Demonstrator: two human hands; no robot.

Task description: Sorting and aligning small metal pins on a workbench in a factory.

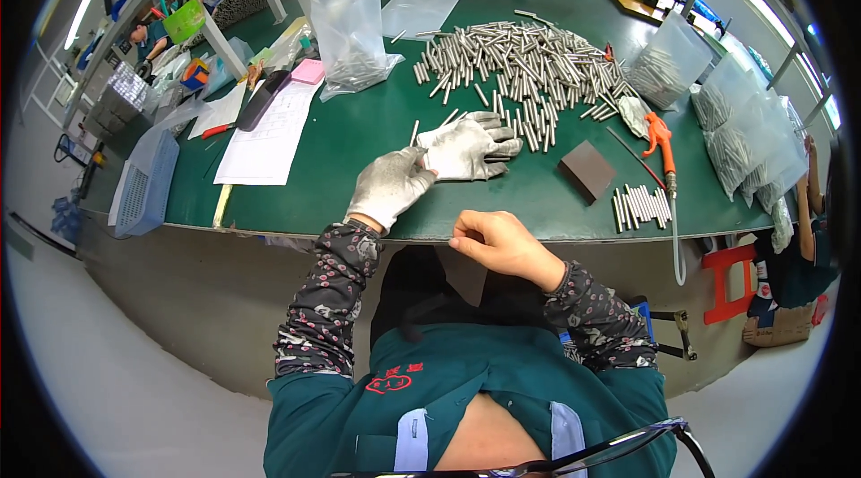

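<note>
My left hand [387, 186] wears a grey-white work glove. Its fingers are closed at the cuff end of a second work glove [462, 148], which lies flat on the green table with its fingers pointing right. My right hand [507, 243] is bare and curled into a loose fist at the table's front edge, and I see nothing in it. A large heap of short metal pins [520, 61] spreads beyond the loose glove. A few single pins lie against that glove's far side. To its right sits a dark brown block [587, 171].
Right of the block are a row of pins [641, 206] and an orange air gun [659, 139] with its hose. Bags of pins [740, 124] stand at the right, another bag [352, 43] at back left. Papers [269, 142] and a blue basket [151, 178] lie left. Other people work nearby.
</note>
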